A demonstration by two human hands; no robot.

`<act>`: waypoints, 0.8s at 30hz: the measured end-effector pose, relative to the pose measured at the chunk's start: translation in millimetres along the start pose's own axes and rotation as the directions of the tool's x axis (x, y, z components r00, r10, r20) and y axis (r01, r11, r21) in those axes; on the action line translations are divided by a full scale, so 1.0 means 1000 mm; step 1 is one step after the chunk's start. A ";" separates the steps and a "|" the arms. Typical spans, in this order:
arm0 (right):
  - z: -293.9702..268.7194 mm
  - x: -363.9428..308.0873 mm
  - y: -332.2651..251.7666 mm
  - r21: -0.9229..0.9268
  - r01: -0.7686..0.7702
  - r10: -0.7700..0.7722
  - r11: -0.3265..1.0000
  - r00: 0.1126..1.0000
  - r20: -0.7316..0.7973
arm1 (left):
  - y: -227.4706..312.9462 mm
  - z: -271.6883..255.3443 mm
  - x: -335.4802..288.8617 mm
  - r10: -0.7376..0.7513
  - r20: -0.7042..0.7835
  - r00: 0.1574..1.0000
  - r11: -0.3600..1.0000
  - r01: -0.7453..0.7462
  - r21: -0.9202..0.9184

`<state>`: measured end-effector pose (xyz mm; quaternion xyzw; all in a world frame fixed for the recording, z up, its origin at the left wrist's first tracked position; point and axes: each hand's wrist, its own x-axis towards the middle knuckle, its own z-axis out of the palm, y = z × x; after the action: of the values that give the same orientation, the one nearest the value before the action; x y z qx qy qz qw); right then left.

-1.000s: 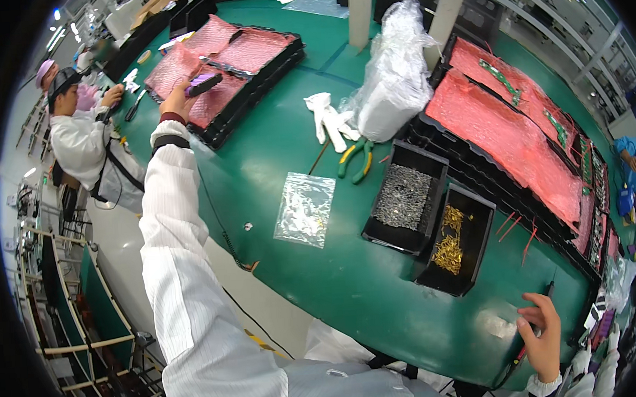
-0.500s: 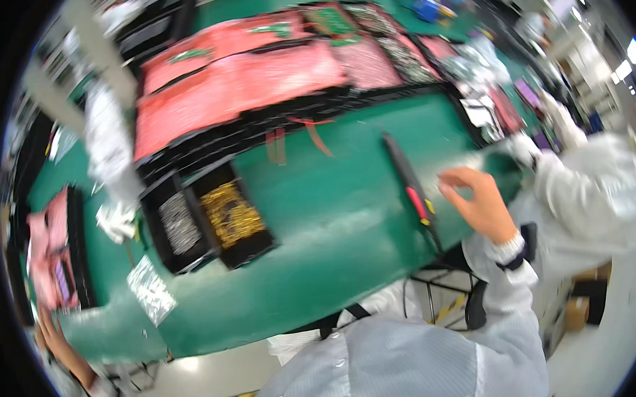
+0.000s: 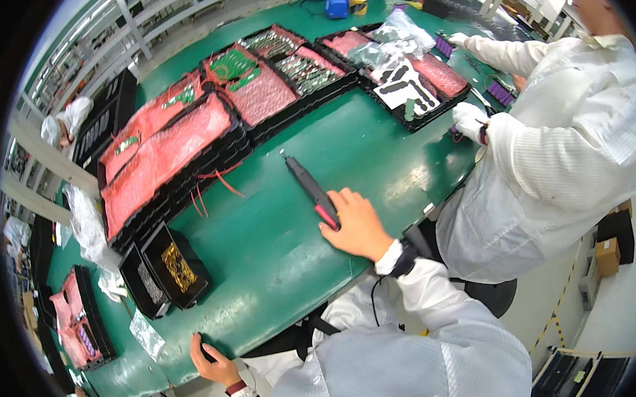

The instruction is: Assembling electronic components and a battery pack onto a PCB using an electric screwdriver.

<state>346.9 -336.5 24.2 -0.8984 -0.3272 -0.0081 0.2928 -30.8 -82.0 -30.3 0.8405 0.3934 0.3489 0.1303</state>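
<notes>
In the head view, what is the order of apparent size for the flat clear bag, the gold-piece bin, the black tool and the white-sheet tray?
1. White-sheet tray
2. Gold-piece bin
3. Black tool and flat clear bag: too alike to rank

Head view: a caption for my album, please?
Right hand on a tool, left hand at the edge of a green table, two black bins nearby.

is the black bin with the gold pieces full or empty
Neither: partly filled. Gold pieces lie inside the black bin, with its bare inner walls showing above them.
</notes>
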 end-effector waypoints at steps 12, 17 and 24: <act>0.024 -0.001 0.015 0.149 -0.140 0.140 0.979 0.990 0.012 | 0.015 -0.008 -0.003 0.039 0.024 0.999 0.999 -0.039 0.008; 0.010 0.010 0.006 0.143 -0.173 0.164 0.975 0.984 0.077 | 0.015 -0.008 -0.001 0.032 0.007 0.999 0.999 -0.032 -0.034; -0.031 0.058 0.000 -0.243 -0.087 0.201 0.966 0.844 0.497 | 0.028 -0.019 0.012 0.119 -0.020 0.993 0.993 -0.119 -0.010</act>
<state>398.3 -318.9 61.4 -0.9153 -0.3223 0.2214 0.0967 -23.1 -92.5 3.3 0.8584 0.3420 0.3663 0.1101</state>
